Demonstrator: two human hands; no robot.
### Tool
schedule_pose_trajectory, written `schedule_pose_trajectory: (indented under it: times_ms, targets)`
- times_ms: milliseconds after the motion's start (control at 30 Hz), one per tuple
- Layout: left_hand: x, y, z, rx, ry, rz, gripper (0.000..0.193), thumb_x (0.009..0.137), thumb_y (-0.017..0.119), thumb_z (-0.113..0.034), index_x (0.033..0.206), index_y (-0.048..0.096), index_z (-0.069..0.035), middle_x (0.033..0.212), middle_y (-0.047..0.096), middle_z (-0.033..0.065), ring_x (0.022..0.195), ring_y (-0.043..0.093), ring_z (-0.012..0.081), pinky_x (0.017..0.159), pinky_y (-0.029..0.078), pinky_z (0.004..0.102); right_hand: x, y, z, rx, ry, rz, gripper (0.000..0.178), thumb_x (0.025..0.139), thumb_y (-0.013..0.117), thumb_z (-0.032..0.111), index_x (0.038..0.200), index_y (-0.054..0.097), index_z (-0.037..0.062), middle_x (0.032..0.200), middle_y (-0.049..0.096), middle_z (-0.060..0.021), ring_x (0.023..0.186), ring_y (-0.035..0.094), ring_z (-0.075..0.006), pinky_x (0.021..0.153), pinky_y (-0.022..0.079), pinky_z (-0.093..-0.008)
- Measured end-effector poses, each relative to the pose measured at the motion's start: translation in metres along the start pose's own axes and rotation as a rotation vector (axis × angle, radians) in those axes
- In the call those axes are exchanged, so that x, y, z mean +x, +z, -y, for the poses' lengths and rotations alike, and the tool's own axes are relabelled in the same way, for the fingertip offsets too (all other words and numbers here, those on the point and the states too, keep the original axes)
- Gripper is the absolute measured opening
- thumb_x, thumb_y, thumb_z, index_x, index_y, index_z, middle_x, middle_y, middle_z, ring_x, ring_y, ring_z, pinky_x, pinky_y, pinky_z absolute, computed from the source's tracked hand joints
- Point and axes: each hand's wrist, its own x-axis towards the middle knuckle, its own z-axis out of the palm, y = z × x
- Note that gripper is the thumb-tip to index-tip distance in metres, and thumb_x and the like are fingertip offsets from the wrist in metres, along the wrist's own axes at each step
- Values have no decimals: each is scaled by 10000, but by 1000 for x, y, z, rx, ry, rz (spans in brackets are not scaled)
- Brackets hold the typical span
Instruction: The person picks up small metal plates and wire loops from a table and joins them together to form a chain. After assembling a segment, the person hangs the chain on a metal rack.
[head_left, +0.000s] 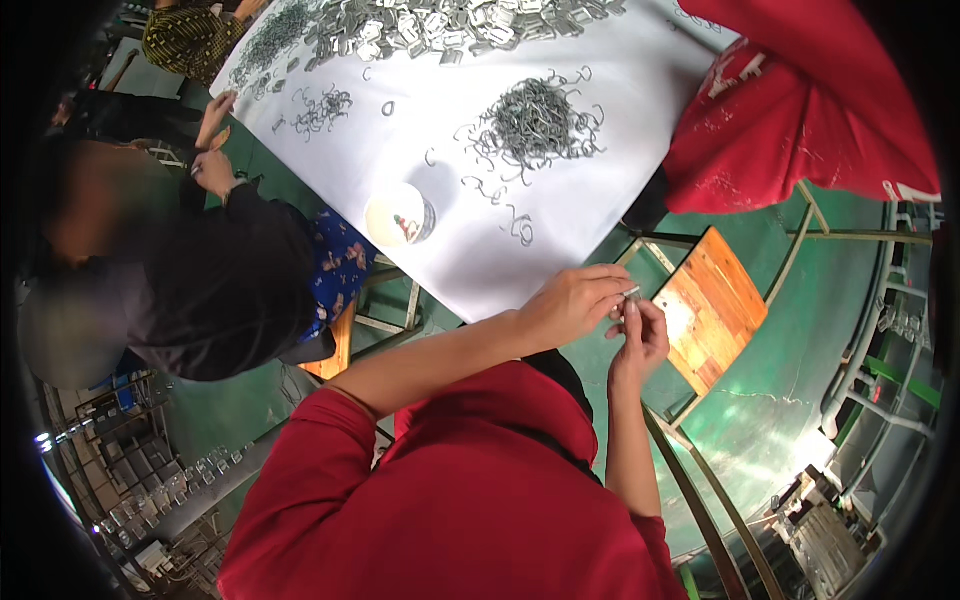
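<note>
Left hand [570, 303] is pinching a metal part [630, 291] off the table's [480, 282] near right edge, its long axis running roughly crosswise. Right hand [643, 342] is resting just beside it; grip, can't tell. Hands are partly hiding it. Stool [715, 310] is standing right of table, cup [383, 215] sitting near-left, hooks [540, 118] lying mid-table, clips [440, 30] far end.

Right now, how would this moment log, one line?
left hand: pinching small metal piece | right hand: at same piece | white table: piled wire hooks, piled metal plates, white tub
</note>
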Motion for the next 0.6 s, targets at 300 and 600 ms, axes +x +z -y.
schedule_pose_trajectory:
  times_ms: [300, 600]
  targets:
    - [157, -232, 190, 827, -592, -562, 444, 730, 700, -319, 1034, 609, -8, 949, 640, 191, 868, 629, 294, 791, 491, 372, 0, 20, 7, -76, -69, -203, 79, 864, 558, 25, 932, 559, -15, 836, 590, -91, 689, 577, -144, 478, 455, -216]
    - [185, -252, 241, 761, -580, -497, 405, 671, 756, -290, 948, 591, -44, 842, 660, 122, 837, 636, 250, 760, 492, 357, -2, 27, 1, -112, -55, -268, 72, 865, 554, 20, 932, 557, -8, 879, 578, -95, 701, 576, -148, 484, 456, -218]
